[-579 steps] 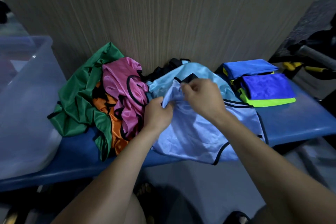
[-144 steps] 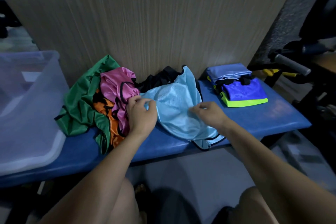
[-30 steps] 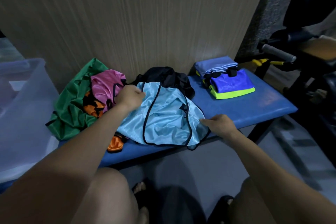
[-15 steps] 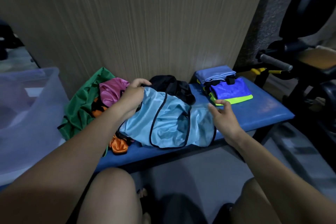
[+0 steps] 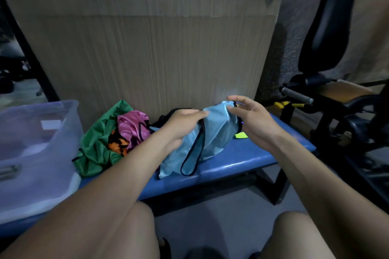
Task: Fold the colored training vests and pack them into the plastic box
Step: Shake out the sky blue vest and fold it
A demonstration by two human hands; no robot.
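A light blue vest point(image 5: 212, 132) with black trim is lifted off the blue bench point(image 5: 242, 160), its lower end still resting there. My left hand point(image 5: 181, 124) pinches its top edge from the left. My right hand point(image 5: 250, 118) holds the top right part with fingers spread over the cloth. An unfolded heap lies to the left: a green vest point(image 5: 99, 141), a pink vest point(image 5: 132, 126) and an orange vest point(image 5: 117, 145). The clear plastic box point(image 5: 35, 153) stands at the far left. The folded stack is hidden behind my right hand except for a neon yellow corner point(image 5: 241, 135).
A wood-grain panel point(image 5: 157, 59) rises right behind the bench. Black gym equipment with a grey handle point(image 5: 296, 95) and a padded seat stands at the right. A black garment point(image 5: 166, 118) lies behind the blue vest. My knees are below the bench front.
Both hands have raised the light blue vest from lying flat on the bench and gathered it upward. My right hand moved from the vest's lower right edge to its top. The view tilted up.
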